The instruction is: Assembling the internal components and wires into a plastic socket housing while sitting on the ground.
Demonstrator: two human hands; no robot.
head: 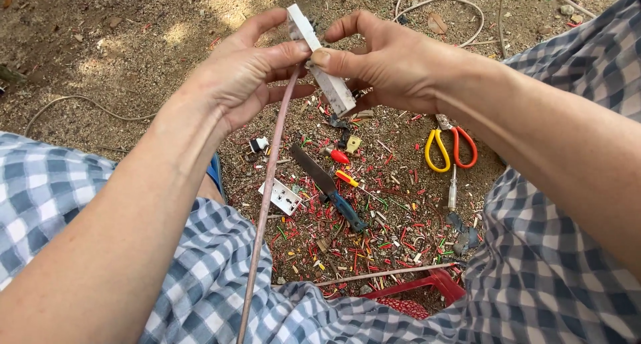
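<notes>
Together, both hands grip a white socket strip (322, 62) held up between them: left hand (250, 74) pinches its near edge, right hand (387, 60) its far side. Its long axis slants from upper-left to lower-right. A pinkish cable (267, 197) hangs below the left hand.

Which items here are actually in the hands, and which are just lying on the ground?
In hand: white socket strip and pinkish cable, held by left hand and right hand.

Lying about: knife, scissors, small screwdriver, white faceplate, wire offcuts, red crate.
</notes>
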